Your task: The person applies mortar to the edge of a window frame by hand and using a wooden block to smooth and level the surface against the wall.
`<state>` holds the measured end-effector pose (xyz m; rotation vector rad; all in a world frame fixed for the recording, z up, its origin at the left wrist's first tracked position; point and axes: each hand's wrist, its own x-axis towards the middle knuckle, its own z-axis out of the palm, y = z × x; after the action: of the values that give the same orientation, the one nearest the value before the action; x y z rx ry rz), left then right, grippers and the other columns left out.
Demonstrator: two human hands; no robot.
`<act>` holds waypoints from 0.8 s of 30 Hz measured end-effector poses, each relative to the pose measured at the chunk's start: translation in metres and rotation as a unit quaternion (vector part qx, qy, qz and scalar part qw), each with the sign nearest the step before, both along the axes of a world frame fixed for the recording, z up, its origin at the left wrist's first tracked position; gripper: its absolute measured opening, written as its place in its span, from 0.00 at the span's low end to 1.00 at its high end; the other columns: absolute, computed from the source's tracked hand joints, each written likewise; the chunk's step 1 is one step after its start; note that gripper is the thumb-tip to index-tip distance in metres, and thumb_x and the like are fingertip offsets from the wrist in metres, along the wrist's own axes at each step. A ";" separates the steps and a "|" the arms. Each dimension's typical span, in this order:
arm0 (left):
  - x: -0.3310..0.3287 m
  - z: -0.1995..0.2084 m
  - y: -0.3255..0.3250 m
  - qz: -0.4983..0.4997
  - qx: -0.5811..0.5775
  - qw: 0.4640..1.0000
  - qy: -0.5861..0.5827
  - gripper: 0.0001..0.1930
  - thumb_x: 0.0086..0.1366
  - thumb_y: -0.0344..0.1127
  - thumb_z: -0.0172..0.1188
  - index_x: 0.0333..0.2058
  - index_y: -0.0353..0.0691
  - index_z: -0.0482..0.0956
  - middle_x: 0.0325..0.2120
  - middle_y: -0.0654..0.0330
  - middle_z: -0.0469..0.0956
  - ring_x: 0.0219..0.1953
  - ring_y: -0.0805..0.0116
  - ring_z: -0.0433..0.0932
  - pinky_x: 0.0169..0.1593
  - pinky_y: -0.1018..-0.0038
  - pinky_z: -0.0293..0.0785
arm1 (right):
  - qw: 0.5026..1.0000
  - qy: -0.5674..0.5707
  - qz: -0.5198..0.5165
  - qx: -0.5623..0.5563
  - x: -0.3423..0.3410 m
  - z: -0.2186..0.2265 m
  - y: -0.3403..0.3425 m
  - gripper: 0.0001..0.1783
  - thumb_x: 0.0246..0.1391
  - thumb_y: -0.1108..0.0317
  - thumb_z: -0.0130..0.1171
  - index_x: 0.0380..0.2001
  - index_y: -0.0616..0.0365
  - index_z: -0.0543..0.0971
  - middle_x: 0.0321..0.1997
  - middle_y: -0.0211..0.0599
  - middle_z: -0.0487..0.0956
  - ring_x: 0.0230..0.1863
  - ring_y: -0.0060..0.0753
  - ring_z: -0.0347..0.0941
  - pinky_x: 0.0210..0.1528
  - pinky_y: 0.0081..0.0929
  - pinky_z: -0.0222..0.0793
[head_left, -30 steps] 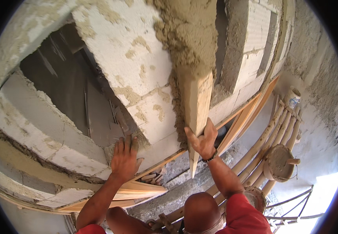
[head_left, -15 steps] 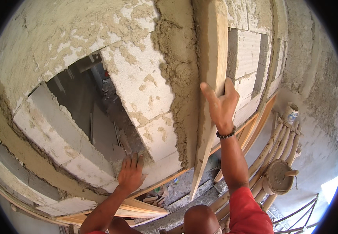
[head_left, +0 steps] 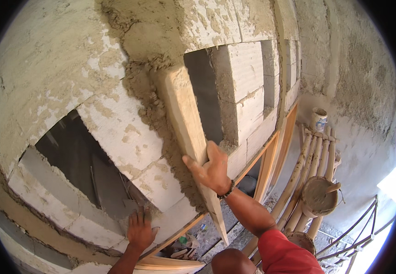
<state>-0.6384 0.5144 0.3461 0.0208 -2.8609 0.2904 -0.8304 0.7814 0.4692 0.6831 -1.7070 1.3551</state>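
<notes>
My right hand [head_left: 211, 170], with a beaded bracelet at the wrist, grips a long wooden board [head_left: 184, 112] near its lower half, thumb on one side and fingers on the other. The board leans to the upper left along a strip of wet grey-brown mortar [head_left: 148, 102] between pale blocks. Mortar is heaped at its upper end. Its tapered lower end hangs past the wall's bottom edge. My left hand [head_left: 141, 232] lies flat with fingers apart on the lower sill of an opening in the block wall [head_left: 122, 130], holding nothing.
At right, a platform of wooden poles [head_left: 296, 182] bears a round pan of mortar [head_left: 317, 197] with a handled tool in it. A white bucket [head_left: 319, 119] stands farther back. Below the wall run wooden frames [head_left: 265, 166]; rubble [head_left: 184, 251] lies beneath.
The whole view has shifted. The board's upper end has come into sight, and the board leans more to the left. My right hand keeps its grip; my left stays on the sill.
</notes>
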 end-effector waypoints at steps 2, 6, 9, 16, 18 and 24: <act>-0.001 0.003 0.001 0.003 0.011 1.000 -0.012 0.46 0.54 0.49 0.72 0.65 0.29 0.62 0.64 0.39 0.63 0.63 0.38 0.63 0.68 0.49 0.56 | 1.000 -0.001 0.002 -0.007 -0.004 0.008 -0.003 0.28 0.47 0.54 0.74 0.21 0.63 0.67 0.22 0.51 0.67 0.23 0.52 0.65 0.28 0.44 0.64; -0.009 0.012 0.009 -0.005 0.012 1.000 -0.005 0.44 0.55 0.49 0.71 0.64 0.31 0.64 0.63 0.40 0.65 0.63 0.38 0.64 0.67 0.50 0.58 | 0.998 0.030 -0.035 -0.051 -0.011 0.066 0.009 0.28 0.46 0.54 0.75 0.22 0.62 0.67 0.19 0.49 0.69 0.19 0.44 0.62 0.25 0.41 0.64; -0.001 0.012 0.007 -0.005 0.011 1.000 -0.005 0.44 0.55 0.49 0.71 0.64 0.31 0.65 0.62 0.40 0.65 0.63 0.38 0.64 0.67 0.49 0.57 | 0.998 0.039 -0.041 -0.037 -0.013 0.108 0.007 0.28 0.49 0.53 0.73 0.22 0.63 0.67 0.17 0.50 0.68 0.19 0.45 0.63 0.25 0.40 0.64; -0.001 0.006 0.007 -0.012 0.004 1.000 0.005 0.45 0.55 0.51 0.71 0.65 0.32 0.64 0.63 0.39 0.65 0.63 0.36 0.64 0.68 0.48 0.57 | 1.000 -0.001 -0.026 -0.011 0.008 0.053 -0.008 0.28 0.48 0.52 0.73 0.25 0.64 0.67 0.20 0.52 0.70 0.21 0.52 0.66 0.28 0.43 0.65; 0.000 0.000 -0.001 -0.006 0.001 1.000 0.002 0.45 0.55 0.51 0.70 0.65 0.32 0.63 0.63 0.39 0.64 0.63 0.36 0.64 0.67 0.48 0.57 | 1.000 0.007 -0.004 -0.007 0.008 0.017 -0.016 0.28 0.47 0.52 0.73 0.25 0.64 0.68 0.22 0.53 0.71 0.23 0.54 0.67 0.29 0.43 0.66; -0.007 0.003 -0.002 -0.032 0.032 0.999 0.029 0.46 0.54 0.49 0.72 0.65 0.32 0.63 0.63 0.39 0.64 0.62 0.36 0.64 0.67 0.47 0.58 | 0.999 -0.004 -0.037 -0.022 -0.006 0.025 -0.006 0.29 0.46 0.53 0.75 0.23 0.65 0.68 0.19 0.48 0.68 0.22 0.43 0.65 0.28 0.40 0.65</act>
<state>-0.6452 0.5119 0.3494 -0.0481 -2.8063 0.1836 -0.8367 0.7758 0.4938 0.5845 -1.6879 1.3417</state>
